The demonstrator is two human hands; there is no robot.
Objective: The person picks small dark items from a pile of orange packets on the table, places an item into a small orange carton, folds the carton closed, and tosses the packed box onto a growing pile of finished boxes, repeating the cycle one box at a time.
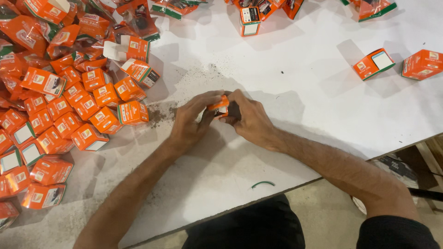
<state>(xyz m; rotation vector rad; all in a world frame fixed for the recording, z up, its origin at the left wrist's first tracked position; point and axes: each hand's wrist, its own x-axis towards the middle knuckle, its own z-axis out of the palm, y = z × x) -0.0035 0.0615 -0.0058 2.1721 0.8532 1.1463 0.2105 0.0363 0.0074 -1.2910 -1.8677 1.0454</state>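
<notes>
A: Fingers first. Both sets pinch one small orange carton; left hand grips its near side, thumb on top. Right hand closes on the far end, where something dark shows against the palm. Cannot tell whether that is the contents or shadow.

B: Where does the carton sit?

A: Held just above the white tabletop, about mid-table, a little nearer the front edge than the back. Dark grit is scattered on the surface just behind the hands.

B: The step in hand, by his judgement?

A: Looks like closing or filling the carton: flap end is at the right fingertips. The next move likely calls for a firm tuck with the right thumb while the left steadies the box square.

B: Surroundings?

A: Finished orange cartons in rows along the left edge, loose orange sachets piled at the back left corner. Two stray cartons near the right edge. A green wire scrap lies by the front edge.
</notes>
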